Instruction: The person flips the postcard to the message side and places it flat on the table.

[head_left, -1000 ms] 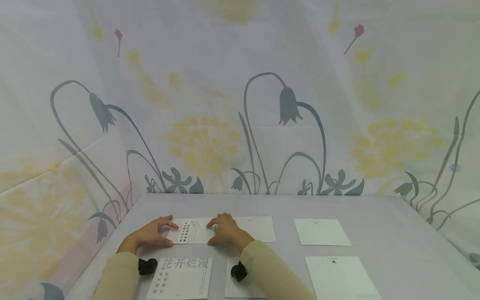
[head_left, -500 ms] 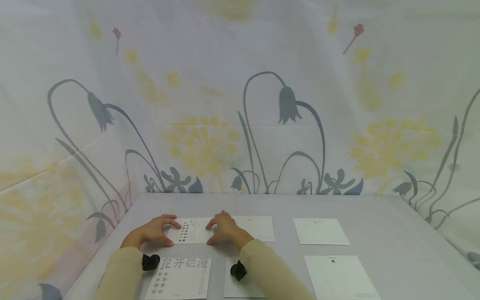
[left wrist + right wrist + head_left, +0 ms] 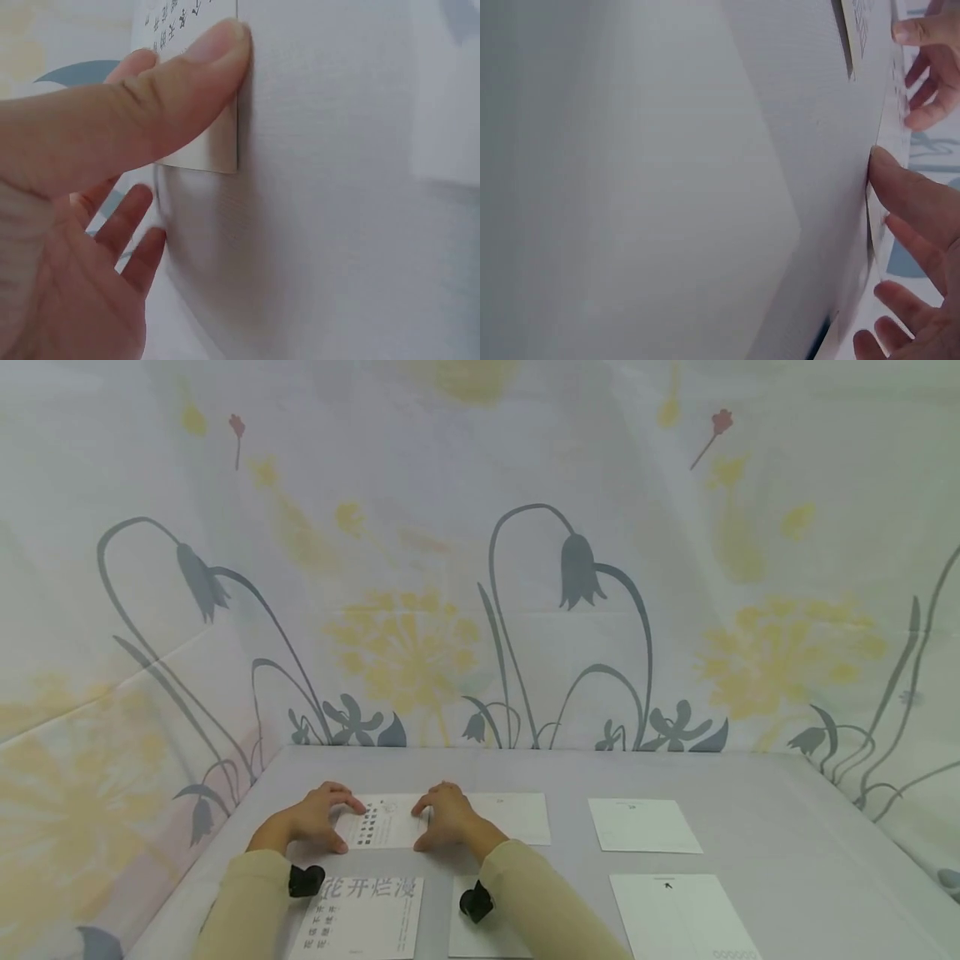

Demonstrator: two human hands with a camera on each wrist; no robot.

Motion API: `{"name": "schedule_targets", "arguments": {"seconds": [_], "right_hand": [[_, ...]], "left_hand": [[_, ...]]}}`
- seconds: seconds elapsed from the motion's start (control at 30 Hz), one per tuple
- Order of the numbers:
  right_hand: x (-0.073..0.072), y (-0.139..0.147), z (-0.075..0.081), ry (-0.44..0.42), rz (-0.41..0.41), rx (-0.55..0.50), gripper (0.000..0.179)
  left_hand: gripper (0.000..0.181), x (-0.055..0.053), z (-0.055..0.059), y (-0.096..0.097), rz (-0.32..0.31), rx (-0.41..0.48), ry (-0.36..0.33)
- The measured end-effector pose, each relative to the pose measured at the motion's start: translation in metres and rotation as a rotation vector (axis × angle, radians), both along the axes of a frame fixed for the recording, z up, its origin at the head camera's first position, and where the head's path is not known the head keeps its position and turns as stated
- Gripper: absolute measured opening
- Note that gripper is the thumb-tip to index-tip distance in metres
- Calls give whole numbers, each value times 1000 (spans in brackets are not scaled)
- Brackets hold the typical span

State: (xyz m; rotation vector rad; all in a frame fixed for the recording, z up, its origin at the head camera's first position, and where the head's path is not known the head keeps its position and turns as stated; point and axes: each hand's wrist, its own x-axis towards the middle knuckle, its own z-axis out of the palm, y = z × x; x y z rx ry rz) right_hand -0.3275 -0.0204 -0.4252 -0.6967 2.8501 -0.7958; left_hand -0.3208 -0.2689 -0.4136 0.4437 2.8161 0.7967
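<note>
A white postcard [image 3: 384,828] with printed characters lies flat at the back left of the table. My left hand [image 3: 309,821] holds its left end, thumb at the near edge and index finger across the card. At its right end, my right hand [image 3: 452,818] holds it with thumb and index finger in the same way. The left wrist view shows the left thumb [image 3: 180,82] over the card's edge, with the other fingers spread. In the right wrist view the right thumb [image 3: 915,195] touches the near edge. The right hand partly hides where this card meets a mostly blank card [image 3: 517,818].
Nearer stands a row with a large-lettered postcard [image 3: 360,922] at left, a card [image 3: 468,939] partly under the right forearm, and a blank-looking card [image 3: 678,914]. Another card [image 3: 645,825] lies back right. A flower-printed cloth [image 3: 480,568] rises behind the table [image 3: 780,835].
My left hand has shifted slightly right and its index finger reaches further over the printed postcard. The right hand has stayed almost in place, and the cards lie as before.
</note>
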Motion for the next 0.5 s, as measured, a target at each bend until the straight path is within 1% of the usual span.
{"name": "schedule_targets", "arguments": {"seconds": [0.13, 0.2, 0.3, 0.4, 0.43, 0.5], "right_hand": [[2, 2, 2, 25, -11, -18, 37], [3, 2, 2, 9, -22, -82, 35], [4, 2, 2, -24, -44, -214, 32], [5, 1, 2, -28, -64, -329, 29], [5, 1, 1, -16, -72, -347, 28], [6, 1, 0, -4, -98, -381, 27]], "left_hand": [[51, 1, -2, 0, 16, 100, -9], [51, 2, -4, 0, 30, 144, -7], [52, 5, -7, -2, 39, 195, 26], [51, 7, -9, -2, 87, 229, 68], [51, 8, -10, -2, 101, 241, 81], [50, 9, -11, -2, 149, 258, 99]]}}
